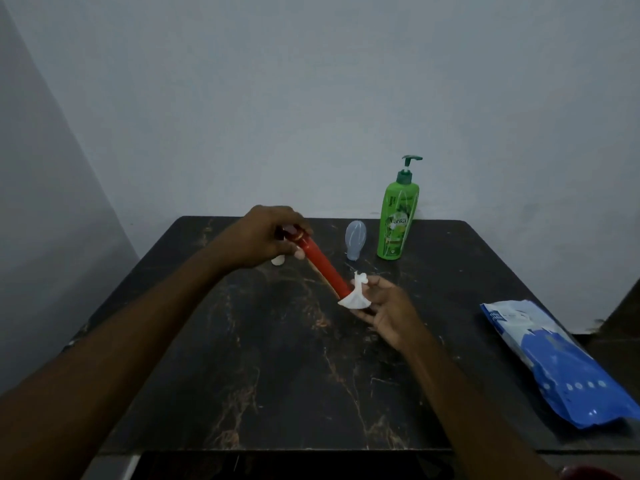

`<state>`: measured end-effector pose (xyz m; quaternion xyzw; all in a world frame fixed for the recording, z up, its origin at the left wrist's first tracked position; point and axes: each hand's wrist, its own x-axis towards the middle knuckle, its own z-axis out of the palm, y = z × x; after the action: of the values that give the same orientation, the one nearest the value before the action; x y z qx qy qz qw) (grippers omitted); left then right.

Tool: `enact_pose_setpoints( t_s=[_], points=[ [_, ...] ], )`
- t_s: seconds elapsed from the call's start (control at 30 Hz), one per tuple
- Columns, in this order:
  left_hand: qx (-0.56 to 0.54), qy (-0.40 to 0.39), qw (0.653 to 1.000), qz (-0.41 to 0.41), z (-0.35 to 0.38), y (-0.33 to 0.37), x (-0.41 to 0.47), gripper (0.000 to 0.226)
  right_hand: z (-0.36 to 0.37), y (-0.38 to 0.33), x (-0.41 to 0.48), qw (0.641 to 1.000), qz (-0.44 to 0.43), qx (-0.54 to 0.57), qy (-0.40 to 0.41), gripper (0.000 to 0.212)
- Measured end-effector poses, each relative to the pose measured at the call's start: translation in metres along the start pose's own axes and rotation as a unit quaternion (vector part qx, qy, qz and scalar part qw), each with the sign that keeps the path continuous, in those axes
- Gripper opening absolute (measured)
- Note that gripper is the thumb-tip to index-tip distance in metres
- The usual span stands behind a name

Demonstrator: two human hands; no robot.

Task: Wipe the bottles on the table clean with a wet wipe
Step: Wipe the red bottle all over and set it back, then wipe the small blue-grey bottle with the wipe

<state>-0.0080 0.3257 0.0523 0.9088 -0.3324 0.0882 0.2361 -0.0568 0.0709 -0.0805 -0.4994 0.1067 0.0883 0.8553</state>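
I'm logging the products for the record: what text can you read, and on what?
"Vatika": front label of the green pump bottle.
Smaller print on that label: too blurred to read.
White lettering on the blue wipes pack: too blurred to read.
No text shows on the red bottle.

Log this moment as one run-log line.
phase: wiping | left hand: grips red bottle at cap end | right hand: holds wet wipe against its other end | green pump bottle: upright, untouched
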Motion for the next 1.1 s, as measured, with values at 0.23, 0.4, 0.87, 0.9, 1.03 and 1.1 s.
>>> enact_pose_setpoints(
  t_s=[0.23, 0.4, 0.87, 0.9, 1.03, 1.1],
  points=[
    [0.122, -0.018, 0.992, -0.037, -0.014, -0.01, 0.07, 0.036, 0.002, -0.007, 0.061, 0.943, -0.207, -0.236, 0.114, 0.009],
    [0.171, -0.029, 0.982, -0.074, -0.008, -0.02, 0.11, 0.045, -0.007, 0.0, 0.095, 0.899, -0.263, -0.332, 0.109, 0.012],
    [0.166, -0.075, 0.977, -0.11, 0.011, -0.037, 0.143, 0.047, -0.013, 0.008, 0.12, 0.854, -0.314, -0.395, 0.124, 0.013],
    [0.168, -0.075, 0.977, -0.108, 0.012, -0.037, 0.144, 0.047, -0.013, 0.008, 0.12, 0.855, -0.314, -0.394, 0.122, 0.014],
    [0.188, -0.078, 0.974, -0.099, 0.014, -0.035, 0.147, 0.047, -0.014, 0.009, 0.119, 0.858, -0.31, -0.393, 0.119, 0.02],
    [0.197, -0.081, 0.972, -0.096, 0.015, -0.033, 0.148, 0.047, -0.013, 0.008, 0.119, 0.858, -0.31, -0.393, 0.117, 0.02]
  ],
)
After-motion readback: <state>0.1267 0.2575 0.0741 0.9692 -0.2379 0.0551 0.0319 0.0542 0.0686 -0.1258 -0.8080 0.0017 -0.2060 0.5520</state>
